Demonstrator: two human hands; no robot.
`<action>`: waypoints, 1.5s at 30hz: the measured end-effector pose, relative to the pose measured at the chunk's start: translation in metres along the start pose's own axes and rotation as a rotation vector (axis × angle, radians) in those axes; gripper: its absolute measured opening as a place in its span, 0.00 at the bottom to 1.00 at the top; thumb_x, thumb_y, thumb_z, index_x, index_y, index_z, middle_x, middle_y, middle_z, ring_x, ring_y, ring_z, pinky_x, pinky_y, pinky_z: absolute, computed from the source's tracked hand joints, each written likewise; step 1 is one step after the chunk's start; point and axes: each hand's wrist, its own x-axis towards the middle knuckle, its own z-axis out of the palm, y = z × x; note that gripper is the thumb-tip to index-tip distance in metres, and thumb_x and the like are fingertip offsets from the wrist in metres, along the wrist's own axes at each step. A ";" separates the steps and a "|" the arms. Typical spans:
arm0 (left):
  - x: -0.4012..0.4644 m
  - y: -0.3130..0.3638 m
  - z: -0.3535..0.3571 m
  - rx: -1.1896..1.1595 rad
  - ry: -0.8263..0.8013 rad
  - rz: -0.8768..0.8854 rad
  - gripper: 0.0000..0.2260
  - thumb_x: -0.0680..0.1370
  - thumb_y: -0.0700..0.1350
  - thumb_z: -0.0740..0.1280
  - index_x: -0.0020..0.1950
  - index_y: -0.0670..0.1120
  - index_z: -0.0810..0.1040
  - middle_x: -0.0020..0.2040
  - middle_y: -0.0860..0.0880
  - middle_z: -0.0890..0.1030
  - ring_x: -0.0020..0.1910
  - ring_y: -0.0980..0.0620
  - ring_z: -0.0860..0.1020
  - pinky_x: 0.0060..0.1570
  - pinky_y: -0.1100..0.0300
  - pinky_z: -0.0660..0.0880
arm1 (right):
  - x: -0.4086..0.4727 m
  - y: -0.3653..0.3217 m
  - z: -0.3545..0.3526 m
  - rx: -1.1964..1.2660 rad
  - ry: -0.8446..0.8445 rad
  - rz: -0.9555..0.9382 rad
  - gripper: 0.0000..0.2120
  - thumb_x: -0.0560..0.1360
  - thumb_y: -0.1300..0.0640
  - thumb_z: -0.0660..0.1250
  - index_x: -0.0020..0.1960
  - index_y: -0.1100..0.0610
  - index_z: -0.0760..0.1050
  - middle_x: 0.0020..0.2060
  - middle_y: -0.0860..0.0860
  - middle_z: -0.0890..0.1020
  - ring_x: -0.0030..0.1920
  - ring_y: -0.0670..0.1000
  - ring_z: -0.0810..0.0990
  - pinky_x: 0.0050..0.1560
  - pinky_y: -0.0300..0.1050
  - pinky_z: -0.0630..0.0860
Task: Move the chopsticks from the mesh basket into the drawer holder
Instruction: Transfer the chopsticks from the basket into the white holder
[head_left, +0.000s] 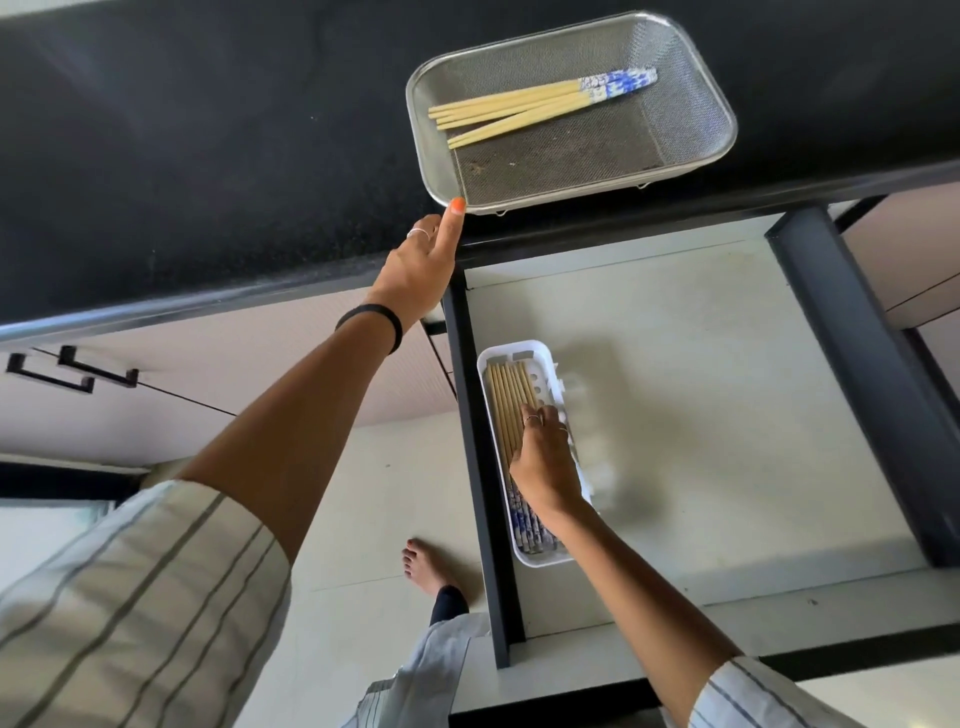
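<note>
A steel mesh basket (691, 111) sits on the black countertop and holds several chopsticks (524, 106) with blue-patterned ends. My left hand (423, 260) reaches up to the basket's near left corner, its thumb touching the rim and the other fingers hidden. Down in the open drawer lies a white plastic holder (506, 353) with several chopsticks (506, 400) laid lengthwise. My right hand (545, 460) is over the holder, fingers curled down onto those chopsticks; whether it grips them is hidden.
The drawer (701, 415) is pulled out below the counter edge, with dark side rails (857, 374) left and right. Closed cabinet fronts with black handles (72, 371) are at the left. My bare foot (426, 566) stands on the pale floor beside the drawer.
</note>
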 end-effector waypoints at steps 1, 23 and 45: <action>0.000 0.000 -0.001 0.003 -0.005 0.003 0.31 0.80 0.64 0.44 0.74 0.45 0.62 0.70 0.44 0.70 0.66 0.48 0.69 0.56 0.62 0.60 | -0.001 0.001 -0.002 -0.005 0.001 -0.003 0.26 0.75 0.69 0.55 0.73 0.62 0.61 0.70 0.60 0.65 0.71 0.60 0.64 0.72 0.52 0.64; -0.002 0.009 0.000 -0.028 0.045 -0.075 0.28 0.77 0.68 0.44 0.55 0.48 0.70 0.47 0.50 0.75 0.47 0.50 0.74 0.47 0.56 0.65 | 0.134 -0.092 -0.263 -0.044 0.425 -0.470 0.18 0.77 0.57 0.62 0.66 0.57 0.73 0.63 0.55 0.77 0.62 0.53 0.75 0.63 0.43 0.70; -0.003 0.010 0.000 -0.069 0.059 -0.077 0.32 0.79 0.66 0.47 0.73 0.45 0.65 0.65 0.43 0.75 0.62 0.46 0.74 0.57 0.56 0.68 | 0.217 -0.109 -0.255 -0.673 0.282 -0.370 0.30 0.73 0.64 0.65 0.73 0.60 0.61 0.70 0.59 0.64 0.71 0.61 0.64 0.70 0.62 0.64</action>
